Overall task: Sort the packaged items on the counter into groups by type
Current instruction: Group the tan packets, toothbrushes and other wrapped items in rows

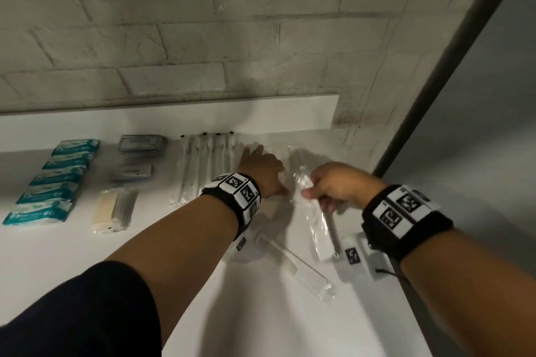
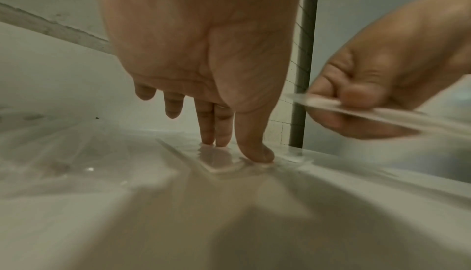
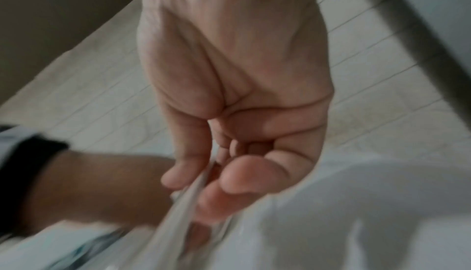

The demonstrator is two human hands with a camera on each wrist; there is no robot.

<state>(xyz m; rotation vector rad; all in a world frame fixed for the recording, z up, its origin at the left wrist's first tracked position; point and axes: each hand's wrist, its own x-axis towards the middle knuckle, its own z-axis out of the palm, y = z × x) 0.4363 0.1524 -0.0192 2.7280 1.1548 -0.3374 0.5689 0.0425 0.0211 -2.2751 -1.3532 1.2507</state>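
On the white table [image 1: 72, 255], five teal packets [image 1: 58, 180] line the frame's left edge, beside grey sachets [image 1: 142, 145] and a stack of cream packets [image 1: 111, 209]. At centre lie bagged toothbrushes [image 1: 203, 165], too blurred to count. The left hand [image 1: 261, 171] presses straight fingers [image 2: 224, 129] on clear wrappers there. The right hand [image 1: 339, 185] pinches a clear bag [image 1: 313, 211] in a narrow grip. One bagged comb [image 1: 293, 265] lies lower centre.

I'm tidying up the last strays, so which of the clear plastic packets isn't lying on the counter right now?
The clear packet pinched in the right hand, lifted off the counter. The comb packet near the front edge lies flat, untouched.
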